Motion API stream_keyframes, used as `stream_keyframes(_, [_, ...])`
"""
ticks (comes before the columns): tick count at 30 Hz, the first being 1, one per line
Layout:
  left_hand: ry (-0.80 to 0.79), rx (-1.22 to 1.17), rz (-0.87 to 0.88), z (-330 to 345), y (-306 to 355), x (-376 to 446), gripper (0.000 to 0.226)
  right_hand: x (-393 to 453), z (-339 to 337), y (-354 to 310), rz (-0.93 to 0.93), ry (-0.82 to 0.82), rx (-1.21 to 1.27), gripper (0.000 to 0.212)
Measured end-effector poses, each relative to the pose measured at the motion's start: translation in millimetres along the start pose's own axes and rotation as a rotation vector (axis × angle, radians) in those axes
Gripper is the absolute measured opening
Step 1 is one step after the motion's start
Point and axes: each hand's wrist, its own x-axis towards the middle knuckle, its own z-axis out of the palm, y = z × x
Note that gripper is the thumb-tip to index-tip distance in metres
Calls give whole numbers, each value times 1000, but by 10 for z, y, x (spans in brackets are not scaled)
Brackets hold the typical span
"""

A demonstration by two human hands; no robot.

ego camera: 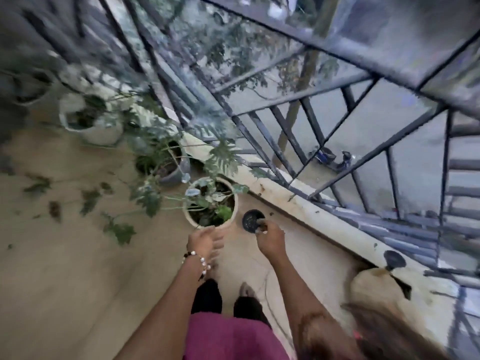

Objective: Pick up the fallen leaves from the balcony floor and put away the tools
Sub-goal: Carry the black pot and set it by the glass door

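Most fallen leaves (89, 201) still litter the balcony floor (65, 268) to my left. My right hand (270, 239) pinches small debris beside the black saucer (250, 220); my left hand (201, 239) hangs relaxed, empty.

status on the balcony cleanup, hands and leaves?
Left hand empty, open. Right hand pinching debris over small black pot. Fallen leaves on floor, far left.

You see green leaves (89, 201) scattered on your beige floor (65, 268), a white pot (193, 219) and a small black pot (250, 220). Your left wrist wears a white-and-dark bead bracelet (200, 258); your skirt (233, 339) is magenta and the railing (285, 131) dark grey.
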Motion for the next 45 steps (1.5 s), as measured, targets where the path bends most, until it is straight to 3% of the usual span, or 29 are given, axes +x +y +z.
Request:
stream_keyframes(4, [8,-157,-32,-667,134,-656,28,-515,73,-675,-120,-106,-132,33])
stream_keyframes(7, [288,-52,198,-1188,54,-928,15,-828,395,-1164,-248,-184,-257,32])
stream_keyframes(10, [513,-57,332,-1771,11,-1174,16,-1110,878,-1662,-402,-282,-392,31])
stream_keyframes(14, [676,46,327,-2806,-92,-1352,23,-1463,1705,-2298,-570,-380,-482,35])
stream_keyframes(18, [816,-24,321,-3909,-249,-1388,28,-1800,2644,-2900,-723,-456,-582,33])
stream_keyframes(25, [943,-73,255,-5810,-515,-1649,29,-2473,4261,-3771,-792,-529,-545,29])
stream_keyframes(31, [998,-195,233,-7057,-534,-1641,29,-2846,5347,-4424,-885,-601,-575,29])
stream_keyframes(45, [1064,-336,142,-10039,263,-1228,31,-3007,8138,-6451,-961,-707,-654,22])
